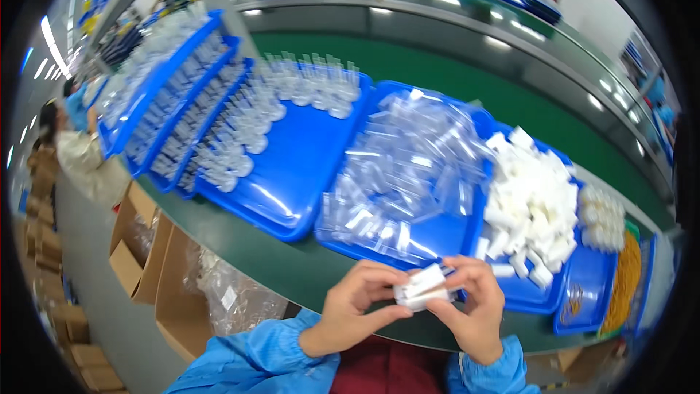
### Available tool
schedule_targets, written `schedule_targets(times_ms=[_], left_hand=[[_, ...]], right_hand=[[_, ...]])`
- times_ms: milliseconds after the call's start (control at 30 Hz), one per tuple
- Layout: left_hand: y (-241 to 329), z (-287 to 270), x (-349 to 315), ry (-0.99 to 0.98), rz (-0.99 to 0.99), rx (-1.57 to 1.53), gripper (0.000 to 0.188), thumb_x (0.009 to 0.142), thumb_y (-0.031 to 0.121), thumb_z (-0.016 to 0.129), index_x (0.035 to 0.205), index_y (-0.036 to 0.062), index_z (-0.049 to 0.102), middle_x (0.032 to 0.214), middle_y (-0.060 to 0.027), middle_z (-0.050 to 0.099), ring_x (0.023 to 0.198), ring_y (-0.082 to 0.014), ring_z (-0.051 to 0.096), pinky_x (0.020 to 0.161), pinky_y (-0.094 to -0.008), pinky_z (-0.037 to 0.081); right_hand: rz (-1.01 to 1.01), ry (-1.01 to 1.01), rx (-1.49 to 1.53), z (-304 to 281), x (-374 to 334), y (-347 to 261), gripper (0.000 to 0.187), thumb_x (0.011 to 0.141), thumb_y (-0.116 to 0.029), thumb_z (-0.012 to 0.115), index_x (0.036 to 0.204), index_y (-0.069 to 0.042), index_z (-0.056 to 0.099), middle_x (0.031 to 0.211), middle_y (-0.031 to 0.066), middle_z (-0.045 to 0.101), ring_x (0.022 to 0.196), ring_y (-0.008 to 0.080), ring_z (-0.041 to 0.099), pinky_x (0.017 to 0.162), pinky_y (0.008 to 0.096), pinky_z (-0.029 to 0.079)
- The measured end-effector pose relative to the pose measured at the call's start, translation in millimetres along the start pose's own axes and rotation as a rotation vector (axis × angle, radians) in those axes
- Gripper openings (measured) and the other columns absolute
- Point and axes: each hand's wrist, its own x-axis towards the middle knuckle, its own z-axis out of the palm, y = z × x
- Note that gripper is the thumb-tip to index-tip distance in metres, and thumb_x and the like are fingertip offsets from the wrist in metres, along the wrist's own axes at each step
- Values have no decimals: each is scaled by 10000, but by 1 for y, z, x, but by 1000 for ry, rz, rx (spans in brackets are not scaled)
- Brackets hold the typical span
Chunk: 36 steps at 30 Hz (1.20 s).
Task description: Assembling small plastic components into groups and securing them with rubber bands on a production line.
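Between my two hands, above the bench's near edge, is a small white plastic block (421,293). It looks like two parallel pieces side by side, though blur hides the detail. My left hand (356,308) pinches its left end between thumb and fingers. The fingers of my right hand (472,308) close on the right end, where a small dark or clear bit shows by the fingertips. Just beyond my right hand, a blue tray (516,298) carries a heap of similar white blocks (532,197). A blue tray (456,237) of clear plastic tubes (408,164) lies straight ahead.
To the left, a blue tray (292,160) holds upright clear pieces with round bases (233,164); stacked trays (157,102) stand beyond it. At right are round whitish parts (601,219) and orange-yellow small pieces (625,284). Cardboard boxes (171,299) stand below the green bench (292,273).
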Motion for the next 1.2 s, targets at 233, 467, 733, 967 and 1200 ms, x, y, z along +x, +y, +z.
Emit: schedule_targets(times_ms=[233, 467, 733, 967, 1200], left_hand=[[3, -12, 2, -97, -79, 15, 299, 855, -178, 680, 1126, -93, 587, 1178, -194, 577, 1085, -290, 673, 968, -408, 605], [4, -20, -3, -106, -104, 82, 323, 878, -106, 702, 1174, -58, 583, 1262, -199, 542, 1150, -286, 640, 979, -392, 585], [14, -22, 10, -224, -252, 36, 363, 930, -72, 649, 1279, -35, 557, 1445, -223, 451, 1298, -302, 547, 1078, -423, 502], [20, -40, 4, 74, -21, 187, 317, 918, -103, 645, 1229, -76, 583, 1447, -270, 477, 1306, -323, 544, 1095, -446, 479], [23, -47, 6, 109, 21, 285, 331, 910, -117, 640, 1233, -77, 581, 1454, -265, 468, 1321, -329, 533, 1094, -439, 483]], right_hand=[[26, -156, 10, -23, 6, -13, 379, 798, -40, 844, 1084, 7, 601, 1253, 173, 560, 1216, 252, 613, 977, 336, 536], [59, -193, 47, -16, 7, -5, 380, 792, -63, 853, 1086, -25, 615, 1281, 175, 577, 1260, 256, 578, 999, 346, 521], [-254, -313, -406, -10, 17, -11, 326, 792, -138, 853, 1054, -71, 671, 1299, 150, 608, 1213, 301, 584, 1077, 427, 423], [-227, 60, -585, 6, 57, 13, 212, 856, -123, 753, 1045, -58, 680, 996, 83, 683, 918, 268, 627, 818, 370, 476], [-436, 64, -1217, 16, 67, 15, 196, 718, -79, 688, 909, -66, 648, 845, 81, 619, 811, 240, 610, 727, 382, 447]])
